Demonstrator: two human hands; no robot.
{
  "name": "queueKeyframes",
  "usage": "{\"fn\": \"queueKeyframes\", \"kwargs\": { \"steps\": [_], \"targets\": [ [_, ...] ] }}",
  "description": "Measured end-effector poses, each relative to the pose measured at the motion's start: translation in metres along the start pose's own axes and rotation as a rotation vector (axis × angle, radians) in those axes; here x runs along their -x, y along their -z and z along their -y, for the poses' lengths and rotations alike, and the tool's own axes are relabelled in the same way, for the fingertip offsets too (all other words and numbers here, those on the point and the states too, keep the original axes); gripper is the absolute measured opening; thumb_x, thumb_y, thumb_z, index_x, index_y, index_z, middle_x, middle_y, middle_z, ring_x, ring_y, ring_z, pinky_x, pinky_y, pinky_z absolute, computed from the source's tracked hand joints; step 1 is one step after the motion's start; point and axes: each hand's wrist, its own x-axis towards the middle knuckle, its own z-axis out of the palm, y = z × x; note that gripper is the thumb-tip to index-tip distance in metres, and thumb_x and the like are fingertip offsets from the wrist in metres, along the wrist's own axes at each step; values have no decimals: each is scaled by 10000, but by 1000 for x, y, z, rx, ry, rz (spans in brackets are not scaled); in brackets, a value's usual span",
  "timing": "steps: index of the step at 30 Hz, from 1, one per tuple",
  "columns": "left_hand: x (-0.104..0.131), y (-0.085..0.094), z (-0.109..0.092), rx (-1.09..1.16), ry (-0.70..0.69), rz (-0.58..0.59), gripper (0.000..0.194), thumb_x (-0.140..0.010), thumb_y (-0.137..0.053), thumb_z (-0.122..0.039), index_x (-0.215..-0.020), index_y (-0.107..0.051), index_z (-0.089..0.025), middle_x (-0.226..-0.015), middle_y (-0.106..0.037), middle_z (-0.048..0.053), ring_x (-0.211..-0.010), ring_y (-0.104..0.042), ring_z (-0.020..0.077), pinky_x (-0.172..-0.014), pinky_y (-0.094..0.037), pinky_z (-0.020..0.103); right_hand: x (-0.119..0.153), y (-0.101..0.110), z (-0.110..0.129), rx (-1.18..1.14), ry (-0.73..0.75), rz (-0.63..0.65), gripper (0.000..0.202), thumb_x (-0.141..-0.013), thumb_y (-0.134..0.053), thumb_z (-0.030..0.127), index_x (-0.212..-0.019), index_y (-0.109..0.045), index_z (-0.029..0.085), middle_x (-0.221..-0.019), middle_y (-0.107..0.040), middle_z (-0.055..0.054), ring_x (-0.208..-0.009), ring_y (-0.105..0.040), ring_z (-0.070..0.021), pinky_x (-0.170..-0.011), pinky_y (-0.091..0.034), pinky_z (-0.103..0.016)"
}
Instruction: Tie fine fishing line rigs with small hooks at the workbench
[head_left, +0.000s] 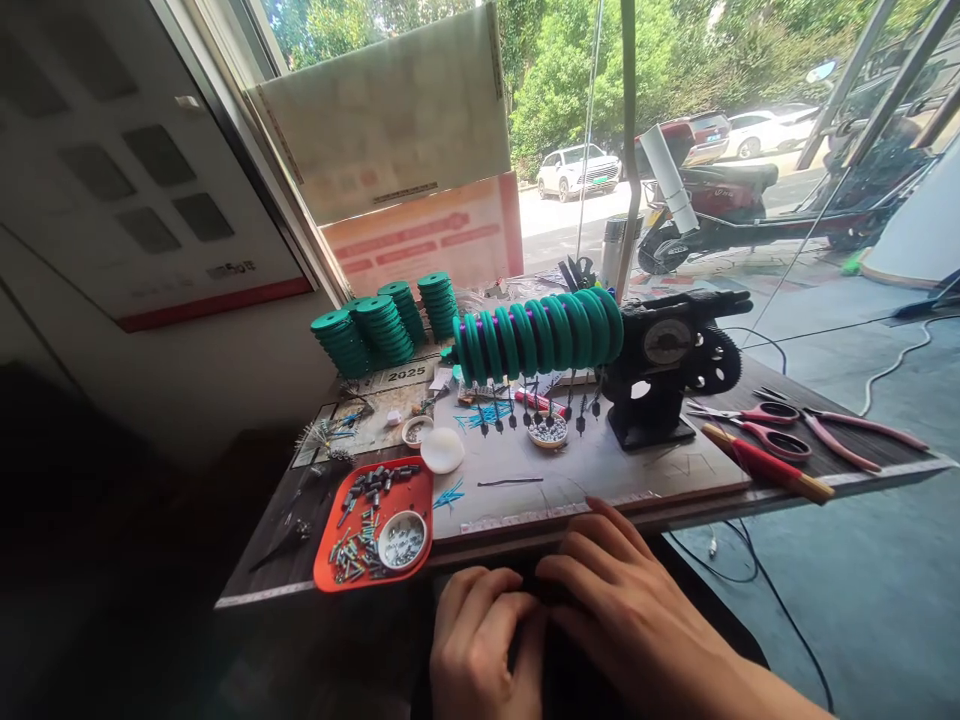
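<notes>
In the head view, the step appears to be close fingerwork; the next move likely calls for steady fingertips. Left hand (487,640) and right hand (626,590) curl inward, backs up, by the table's (289,570) near edge; their grip can't be told. The dark strand (510,482) lies beyond, the orange tray (411,492) toward the near-left corner.

Left hand (486,635) curls, knuckles up; right hand (626,590) hovers close beside it, fingers (581,575) bent; right forearm (739,680) slants in from lower right.
</notes>
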Motion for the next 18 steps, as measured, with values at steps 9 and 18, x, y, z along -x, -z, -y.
{"fn": "queueKeyframes", "kwargs": {
  "steps": [9, 18],
  "targets": [
    [-5, -1, -5, -28, -35, -2, 169, -802, -544, -114, -690, -610, -223, -736, -664, 15, -750, -592, 199, -690, -481, 329, 0, -1, 0, 15, 17, 5, 172, -805, -557, 87, -694, -517, 212, -667, -544, 30, -706, -491, -159, -969, -330, -395],
    [-8, 2, -6, -53, -42, 35, 163, -795, -552, -108, -688, -611, -216, -737, -668, 19, -759, -586, 200, -697, -489, 339, 0, -3, -1, -8, 16, -22, 198, -814, -528, 64, -685, -491, 210, -638, -537, 38, -676, -491, -149, -943, -352, -364]
  ]
}}
